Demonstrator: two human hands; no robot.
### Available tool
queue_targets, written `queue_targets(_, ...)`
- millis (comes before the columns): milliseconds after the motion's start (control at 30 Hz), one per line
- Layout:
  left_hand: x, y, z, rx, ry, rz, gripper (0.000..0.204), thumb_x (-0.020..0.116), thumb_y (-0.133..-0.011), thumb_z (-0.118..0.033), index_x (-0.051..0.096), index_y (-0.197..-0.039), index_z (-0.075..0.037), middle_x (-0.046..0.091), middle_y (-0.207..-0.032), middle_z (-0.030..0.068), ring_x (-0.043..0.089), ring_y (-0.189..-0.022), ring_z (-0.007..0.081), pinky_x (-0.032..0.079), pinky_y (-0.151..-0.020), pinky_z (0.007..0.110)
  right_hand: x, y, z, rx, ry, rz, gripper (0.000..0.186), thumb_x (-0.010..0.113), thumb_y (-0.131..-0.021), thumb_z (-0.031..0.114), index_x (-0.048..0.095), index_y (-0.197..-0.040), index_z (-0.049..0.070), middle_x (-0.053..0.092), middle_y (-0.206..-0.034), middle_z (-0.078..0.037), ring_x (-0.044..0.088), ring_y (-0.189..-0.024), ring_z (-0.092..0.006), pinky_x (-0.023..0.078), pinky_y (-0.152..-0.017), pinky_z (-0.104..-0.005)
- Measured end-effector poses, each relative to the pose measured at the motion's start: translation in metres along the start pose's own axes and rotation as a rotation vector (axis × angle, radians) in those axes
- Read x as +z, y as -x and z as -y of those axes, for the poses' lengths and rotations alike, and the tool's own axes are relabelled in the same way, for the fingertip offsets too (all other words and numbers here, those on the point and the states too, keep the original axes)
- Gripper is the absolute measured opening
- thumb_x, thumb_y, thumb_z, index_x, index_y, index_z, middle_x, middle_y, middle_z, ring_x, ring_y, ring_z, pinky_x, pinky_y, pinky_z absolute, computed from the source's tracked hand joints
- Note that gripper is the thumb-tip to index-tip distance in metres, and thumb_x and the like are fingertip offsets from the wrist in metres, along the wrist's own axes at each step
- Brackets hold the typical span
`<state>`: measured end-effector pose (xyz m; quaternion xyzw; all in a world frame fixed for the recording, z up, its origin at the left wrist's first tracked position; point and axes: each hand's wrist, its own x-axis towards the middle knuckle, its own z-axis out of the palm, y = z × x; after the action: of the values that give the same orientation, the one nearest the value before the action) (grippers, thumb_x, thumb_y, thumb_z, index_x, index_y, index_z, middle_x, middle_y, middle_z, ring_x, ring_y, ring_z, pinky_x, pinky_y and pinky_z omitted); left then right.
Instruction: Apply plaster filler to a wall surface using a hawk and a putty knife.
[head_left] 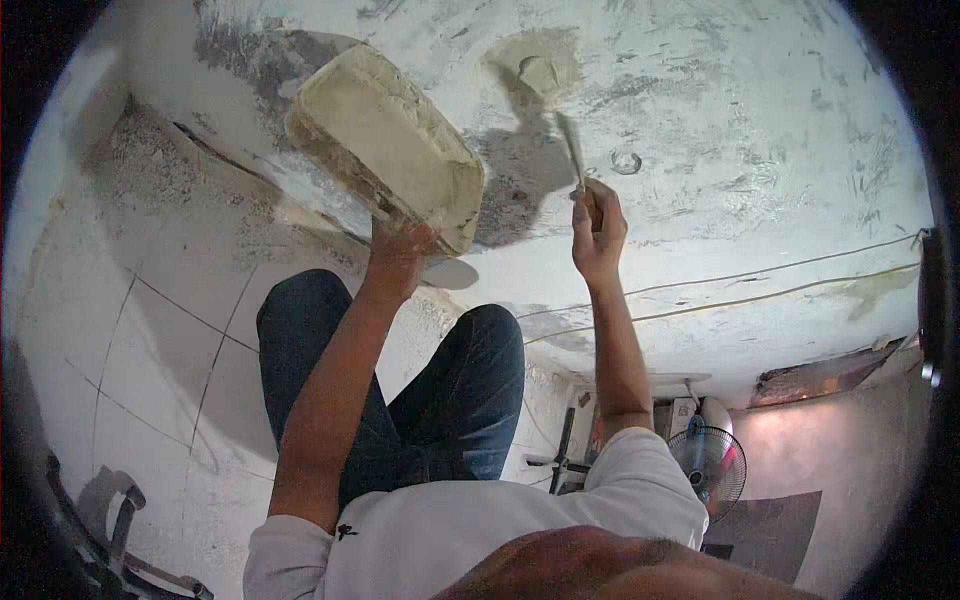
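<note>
My left hand point(402, 245) grips the near side of an oblong, beige-crusted tub point(466, 190), tilted in front of the wall. Smooth, pale filler paste point(385, 130) lies inside it. To the right, my right hand point(600, 225) is closed around a thin putty knife point(572, 145), its blade pointing up toward the wall. Just beyond the blade's tip, a damp beige patch point(560, 65) with a raised blob marks the wall. A small round spot point(626, 162) is on the wall right of the knife. Most of my left fingers are hidden by the tub.
The white wall point(760, 120) is scuffed with grey smears. Two thin cables point(700, 283) run along its lower part. Pale floor tiles point(170, 370) extend to the left, with a black metal frame point(120, 535) at lower left. A fan point(707, 468) stands at lower right, near a dark panel point(770, 530).
</note>
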<state>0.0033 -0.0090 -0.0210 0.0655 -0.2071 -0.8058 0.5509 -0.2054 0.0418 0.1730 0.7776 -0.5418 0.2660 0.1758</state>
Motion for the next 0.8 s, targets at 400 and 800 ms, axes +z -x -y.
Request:
queue_targets(400,-0.023,-0.004,0.031,0.189,-0.129,0.039,0.07,0.062,-0.081,0.003,0.027,-0.139,-0.012,0.046,-0.128,0.0107,0.047,-0.121,0.0243,0.042,-0.105,0.04,0.082,-0.029,-0.007,0.54,-1.195,-0.129,0.033,0.064,-0.091,0.03,0.052,-0.113,0.008,0.057,-0.082,-0.003,0.044,-0.053,-0.0078,0.032,-0.043,-0.0221)
queue_targets(800,-0.014,-0.002,0.01,0.067,-0.016,0.035,0.066,0.066,-0.083,-0.004,0.03,-0.138,-0.011,0.048,-0.129,0.0119,0.045,-0.125,0.0265,0.041,-0.105,0.044,0.019,-0.068,0.013,0.188,-0.742,-0.138,0.031,0.058,-0.09,0.017,0.056,-0.118,0.003,0.059,-0.084,-0.005,0.052,-0.065,-0.011,0.04,-0.05,-0.0242)
